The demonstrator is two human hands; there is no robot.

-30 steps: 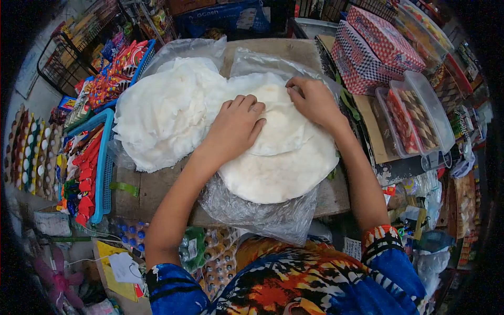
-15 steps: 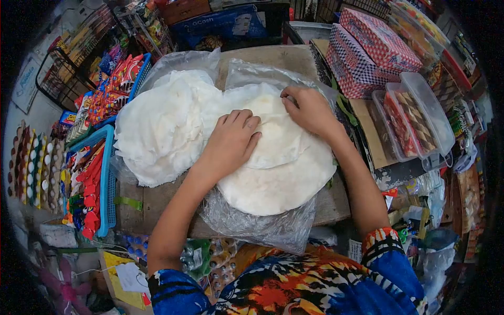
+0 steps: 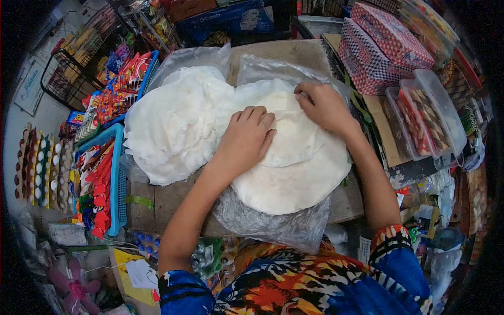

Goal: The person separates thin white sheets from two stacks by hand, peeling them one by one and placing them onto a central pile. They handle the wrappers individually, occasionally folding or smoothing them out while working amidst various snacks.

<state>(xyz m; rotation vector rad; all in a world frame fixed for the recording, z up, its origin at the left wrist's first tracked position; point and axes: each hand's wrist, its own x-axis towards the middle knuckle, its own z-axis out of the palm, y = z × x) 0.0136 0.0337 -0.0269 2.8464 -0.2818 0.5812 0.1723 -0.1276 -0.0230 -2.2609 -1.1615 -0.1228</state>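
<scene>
The left hand [image 3: 245,140] lies flat, fingers together, on a stack of round white wrappers [image 3: 294,173], while the right hand [image 3: 323,105] pinches the top sheet's far edge. The stack sits on a clear plastic bag [image 3: 273,223] on the wooden counter [image 3: 163,202]; a second bag [image 3: 194,55] holds a ragged white pile [image 3: 168,123] to the left. Right, clear lidded tubs [image 3: 428,113] hold wafer sticks.

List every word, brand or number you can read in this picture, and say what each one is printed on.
"GCash" on the blue sign behind the table.
White sign at far left: lettering blurred, unreadable.
Snack packets in the blue basket: print too small.
Checked boxes: red logo unreadable.
White tag below the table: unreadable.
</scene>
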